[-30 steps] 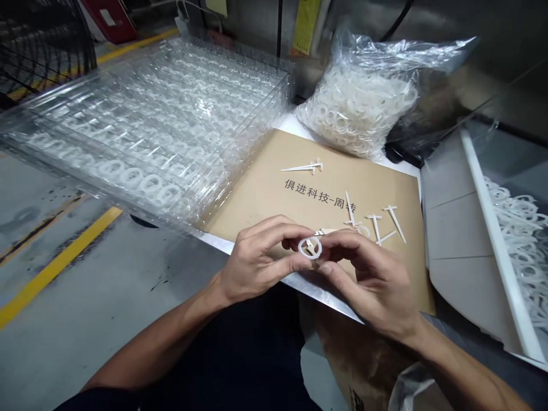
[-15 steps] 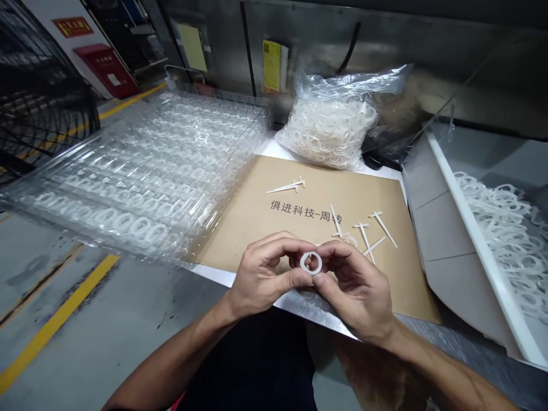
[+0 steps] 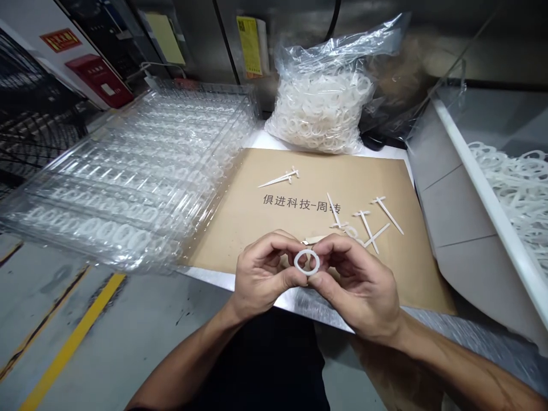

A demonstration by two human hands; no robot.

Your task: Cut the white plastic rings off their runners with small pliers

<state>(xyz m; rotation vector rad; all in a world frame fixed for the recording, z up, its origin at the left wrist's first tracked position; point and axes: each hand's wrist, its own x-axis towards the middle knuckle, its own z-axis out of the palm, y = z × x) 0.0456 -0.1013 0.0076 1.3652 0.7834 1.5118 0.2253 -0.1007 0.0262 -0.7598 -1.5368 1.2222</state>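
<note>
A small white plastic ring (image 3: 307,273) is pinched between both hands above the front edge of the cardboard sheet (image 3: 226,228). My left hand (image 3: 265,277) grips its left side with thumb and fingertips. On the other side, my right hand (image 3: 362,282) pinches it the same way. Just behind the hands another white ring (image 3: 351,232) lies on the cardboard. Several thin white plastic sprue sticks (image 3: 387,216) with short crossbars are scattered beside it. Farther back, to the left, a few more sticks (image 3: 278,179) lie together. A pale flat piece partly shows behind my fingertips.
Clear plastic trays (image 3: 141,177) with rows of rings stand at the left. A clear bag (image 3: 321,108) full of white rings sits at the back. To the right, a white-rimmed bin (image 3: 492,200) holds many loose rings. A metal wall rises behind the table.
The ring has turned slightly between my fingers, and its opening looks wider and less round. Both hands keep their pinch on it. The camera view has shifted a little.
</note>
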